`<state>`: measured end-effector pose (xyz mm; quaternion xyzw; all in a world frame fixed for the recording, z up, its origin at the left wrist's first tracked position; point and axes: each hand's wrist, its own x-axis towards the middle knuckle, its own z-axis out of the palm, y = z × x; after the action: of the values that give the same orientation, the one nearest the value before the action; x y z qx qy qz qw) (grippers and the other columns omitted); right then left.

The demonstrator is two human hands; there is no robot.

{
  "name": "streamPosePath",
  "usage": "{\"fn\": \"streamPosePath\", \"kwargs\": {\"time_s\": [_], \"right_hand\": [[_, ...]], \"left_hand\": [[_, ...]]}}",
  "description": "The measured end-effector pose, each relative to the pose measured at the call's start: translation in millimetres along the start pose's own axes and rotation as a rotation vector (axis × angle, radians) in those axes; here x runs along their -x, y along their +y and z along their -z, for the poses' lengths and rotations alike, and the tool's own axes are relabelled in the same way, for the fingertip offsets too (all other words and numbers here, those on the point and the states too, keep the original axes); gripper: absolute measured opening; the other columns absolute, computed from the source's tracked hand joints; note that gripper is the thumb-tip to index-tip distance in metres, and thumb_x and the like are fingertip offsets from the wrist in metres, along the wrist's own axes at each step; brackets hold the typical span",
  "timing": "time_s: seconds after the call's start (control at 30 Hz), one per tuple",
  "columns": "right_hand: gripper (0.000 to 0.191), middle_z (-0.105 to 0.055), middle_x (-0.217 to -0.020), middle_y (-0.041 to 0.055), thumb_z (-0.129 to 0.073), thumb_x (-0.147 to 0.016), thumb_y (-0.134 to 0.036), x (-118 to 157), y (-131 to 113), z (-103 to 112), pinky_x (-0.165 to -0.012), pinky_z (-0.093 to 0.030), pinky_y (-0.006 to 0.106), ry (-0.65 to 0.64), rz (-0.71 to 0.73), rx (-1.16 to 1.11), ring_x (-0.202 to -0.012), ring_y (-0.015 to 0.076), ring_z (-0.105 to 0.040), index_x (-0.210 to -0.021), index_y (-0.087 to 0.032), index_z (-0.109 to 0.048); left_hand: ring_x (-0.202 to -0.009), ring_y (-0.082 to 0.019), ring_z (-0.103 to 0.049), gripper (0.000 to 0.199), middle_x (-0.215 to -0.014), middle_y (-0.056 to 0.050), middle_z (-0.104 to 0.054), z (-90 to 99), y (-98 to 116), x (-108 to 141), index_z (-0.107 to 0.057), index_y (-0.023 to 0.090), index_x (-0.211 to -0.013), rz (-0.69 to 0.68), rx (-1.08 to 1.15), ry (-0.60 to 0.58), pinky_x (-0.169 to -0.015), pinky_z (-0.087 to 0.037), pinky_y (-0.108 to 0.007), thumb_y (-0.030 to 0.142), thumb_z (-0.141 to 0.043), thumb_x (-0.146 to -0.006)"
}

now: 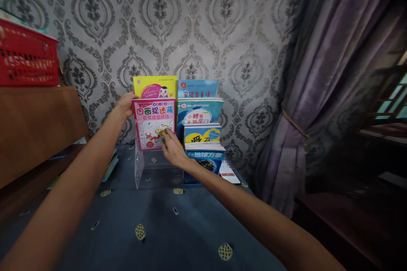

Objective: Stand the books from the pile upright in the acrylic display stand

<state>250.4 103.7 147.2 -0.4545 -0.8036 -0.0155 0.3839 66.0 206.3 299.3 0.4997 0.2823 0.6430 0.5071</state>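
Note:
A pink picture book (154,114) stands upright at the left of a clear acrylic book stand (138,171), in front of a yellow book (155,84). At its upper left edge, my left hand (126,103) is closed on the pink book, with some fingers hidden. My right hand (174,149) grips the lower right edge of the same book, fingers over its front. Beside it, the right column holds a light blue book (197,88), a turquoise book (203,108), a blue-and-yellow book (202,133) and a dark blue book (205,161).
A red plastic basket (28,55) sits on a wooden cabinet (44,123) at left. Thin books (110,165) lie beside the cabinet on the dark patterned cloth (178,228). A phone (229,173) rests right of the stand. A grey-purple curtain (318,93) hangs at right.

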Motion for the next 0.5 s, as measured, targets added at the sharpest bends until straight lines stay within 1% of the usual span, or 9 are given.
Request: {"fn": "streamPosePath", "kwargs": {"time_s": [0.13, 0.23, 0.3, 0.4, 0.5], "right_hand": [[0.049, -0.039, -0.154, 0.0256, -0.047, -0.09, -0.011, -0.8, 2.2, -2.5, -0.121, -0.031, 0.047, 0.0, 0.001, 0.003, -0.147, 0.0294, -0.034, -0.138, -0.005, -0.049], [0.049, -0.039, -0.154, 0.0234, -0.047, -0.09, -0.012, -0.8, 2.7, -3.1, -0.121, -0.031, 0.048, 0.011, 0.013, -0.01, -0.147, 0.0287, -0.034, -0.139, -0.008, -0.049], [0.049, -0.039, -0.154, 0.0242, -0.048, -0.09, -0.012, -0.6, 1.8, -2.2, -0.121, -0.03, 0.049, 0.003, 0.009, -0.01, -0.147, 0.029, -0.033, -0.139, -0.007, -0.049], [0.049, -0.037, -0.155, 0.0269, -0.047, -0.09, -0.01, -0.1, -0.5, 0.1, -0.121, -0.029, 0.049, -0.017, -0.005, 0.004, -0.147, 0.0301, -0.033, -0.138, -0.004, -0.049], [0.049, -0.037, -0.155, 0.0266, -0.046, -0.09, -0.011, 0.1, -1.1, 0.7, -0.121, -0.03, 0.049, -0.014, -0.001, 0.006, -0.147, 0.0302, -0.033, -0.138, -0.004, -0.049]], "left_hand": [[-0.071, -0.023, -0.074, 0.042, -0.076, -0.004, -0.075, 0.6, -0.8, 0.0, -0.064, 0.013, -0.097, -0.017, 0.026, -0.019, -0.071, -0.064, -0.035, 0.004, -0.053, -0.058], [-0.072, -0.024, -0.074, 0.04, -0.078, -0.005, -0.075, 0.2, -0.5, 1.1, -0.064, 0.013, -0.098, -0.014, 0.051, -0.014, -0.072, -0.064, -0.037, 0.006, -0.055, -0.06], [-0.072, -0.024, -0.074, 0.039, -0.077, -0.005, -0.075, 0.4, -0.6, 1.7, -0.064, 0.013, -0.098, -0.009, 0.058, -0.007, -0.072, -0.064, -0.037, 0.007, -0.054, -0.061], [-0.07, -0.023, -0.073, 0.04, -0.073, -0.004, -0.074, 1.0, -0.9, 2.7, -0.064, 0.013, -0.097, -0.006, 0.057, 0.005, -0.07, -0.064, -0.036, 0.007, -0.052, -0.06], [-0.069, -0.022, -0.073, 0.037, -0.074, -0.004, -0.073, -0.5, -1.0, 4.8, -0.064, 0.013, -0.095, -0.011, 0.059, 0.023, -0.069, -0.063, -0.033, 0.008, -0.052, -0.061]]}}
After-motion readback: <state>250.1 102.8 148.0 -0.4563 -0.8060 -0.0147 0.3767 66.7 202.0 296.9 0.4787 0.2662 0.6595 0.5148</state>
